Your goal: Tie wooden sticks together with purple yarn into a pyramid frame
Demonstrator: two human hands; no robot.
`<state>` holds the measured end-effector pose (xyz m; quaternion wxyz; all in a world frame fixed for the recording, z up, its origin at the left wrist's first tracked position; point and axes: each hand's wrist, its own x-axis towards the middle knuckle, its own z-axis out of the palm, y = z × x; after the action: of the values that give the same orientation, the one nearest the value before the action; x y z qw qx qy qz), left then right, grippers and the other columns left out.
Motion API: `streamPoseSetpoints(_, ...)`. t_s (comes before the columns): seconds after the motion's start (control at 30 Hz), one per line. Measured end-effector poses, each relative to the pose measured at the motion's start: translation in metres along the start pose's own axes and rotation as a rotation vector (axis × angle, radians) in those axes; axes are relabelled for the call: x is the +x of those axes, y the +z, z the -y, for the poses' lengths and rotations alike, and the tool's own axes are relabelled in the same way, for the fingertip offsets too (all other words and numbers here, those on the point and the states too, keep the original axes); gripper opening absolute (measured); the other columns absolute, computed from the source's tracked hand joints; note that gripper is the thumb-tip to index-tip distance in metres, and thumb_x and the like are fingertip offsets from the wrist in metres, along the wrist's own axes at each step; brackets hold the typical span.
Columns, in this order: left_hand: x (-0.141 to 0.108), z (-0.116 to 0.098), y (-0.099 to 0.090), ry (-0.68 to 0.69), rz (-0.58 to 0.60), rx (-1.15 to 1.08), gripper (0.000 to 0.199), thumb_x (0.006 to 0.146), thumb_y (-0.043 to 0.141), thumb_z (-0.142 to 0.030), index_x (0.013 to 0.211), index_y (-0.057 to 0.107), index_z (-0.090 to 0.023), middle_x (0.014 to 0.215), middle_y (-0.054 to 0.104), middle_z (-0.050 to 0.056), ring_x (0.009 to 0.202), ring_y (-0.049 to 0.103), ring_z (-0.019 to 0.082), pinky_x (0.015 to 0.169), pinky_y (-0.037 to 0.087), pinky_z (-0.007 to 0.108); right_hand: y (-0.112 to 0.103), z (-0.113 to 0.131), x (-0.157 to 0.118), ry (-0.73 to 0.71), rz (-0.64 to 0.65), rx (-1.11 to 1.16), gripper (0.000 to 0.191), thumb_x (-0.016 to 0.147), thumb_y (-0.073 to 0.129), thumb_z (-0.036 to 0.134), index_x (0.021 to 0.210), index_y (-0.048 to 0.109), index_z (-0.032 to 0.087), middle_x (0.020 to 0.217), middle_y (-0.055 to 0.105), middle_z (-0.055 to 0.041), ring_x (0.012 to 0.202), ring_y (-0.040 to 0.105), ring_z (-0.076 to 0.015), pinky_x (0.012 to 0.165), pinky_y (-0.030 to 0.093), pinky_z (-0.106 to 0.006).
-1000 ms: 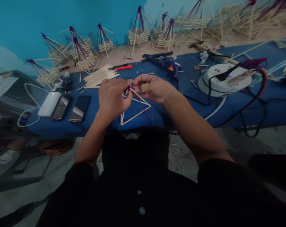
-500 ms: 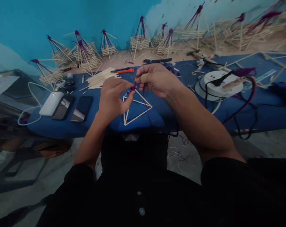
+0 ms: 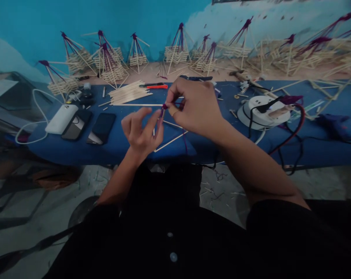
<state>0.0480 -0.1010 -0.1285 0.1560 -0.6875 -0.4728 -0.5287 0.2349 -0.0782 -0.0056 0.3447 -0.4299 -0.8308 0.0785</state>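
A frame of thin wooden sticks [image 3: 172, 141] lies on the blue table in front of me, with purple yarn [image 3: 164, 106] wound at its upper corner. My right hand [image 3: 194, 106] pinches the yarn at that corner between thumb and forefinger, and a tan band wraps one of its digits. Just below, my left hand [image 3: 143, 131] has its thumb and forefinger close together on the yarn by the stick, its other fingers loosely bent apart. A loose strand trails from the frame's right side. A long stick [image 3: 137, 105] reaches from the corner toward the left. My fingers partly hide the frame.
A stick pile [image 3: 129, 93] and an orange cutter [image 3: 158, 86] lie behind my hands. Phones [image 3: 101, 128] and a white power bank [image 3: 61, 119] sit left. A corded white power strip [image 3: 259, 110] stands right. Several yarn-topped stick structures [image 3: 137, 58] line the wall.
My right hand has turned over and moved in to the yarn corner. My left hand has dropped slightly, its fingers opening out. A long stick now shows leftward from the corner.
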Motion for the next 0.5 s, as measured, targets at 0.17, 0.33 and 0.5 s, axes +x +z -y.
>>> streamPoseSetpoints(0.17,-0.016,0.006,0.003,-0.227,0.001,-0.095,0.019,0.107,0.066,-0.036,0.104,0.082,-0.025,0.092,0.077,0.005,0.088,0.069,0.021,0.086,0.059,0.043,0.000,-0.006,-0.004,-0.030,0.004,0.000,0.021,0.084,0.070,0.009,0.087,0.059,0.027,0.088,0.074,-0.0031,0.081,0.069,-0.0235,0.090,0.053,-0.042)
streamPoseSetpoints(0.33,0.011,0.019,0.023,-0.289,0.252,-0.252,0.030,0.096,0.083,-0.032,0.125,0.085,-0.026,0.112,0.087,0.005,0.085,0.072,0.018,0.078,0.062,0.033,-0.002,-0.011,-0.008,-0.080,-0.026,0.003,0.017,0.082,0.066,0.010,0.085,0.060,0.026,0.083,0.072,-0.0012,0.077,0.067,-0.0208,0.082,0.052,-0.038)
streamPoseSetpoints(0.5,0.016,0.018,0.028,-0.261,0.207,-0.248,0.015,0.102,0.076,-0.026,0.098,0.090,-0.024,0.091,0.085,0.004,0.075,0.072,0.017,0.075,0.058,0.032,-0.002,-0.013,-0.009,-0.066,-0.026,0.017,0.016,0.081,0.064,0.010,0.087,0.064,0.025,0.083,0.073,-0.0013,0.078,0.066,-0.0194,0.081,0.051,-0.035)
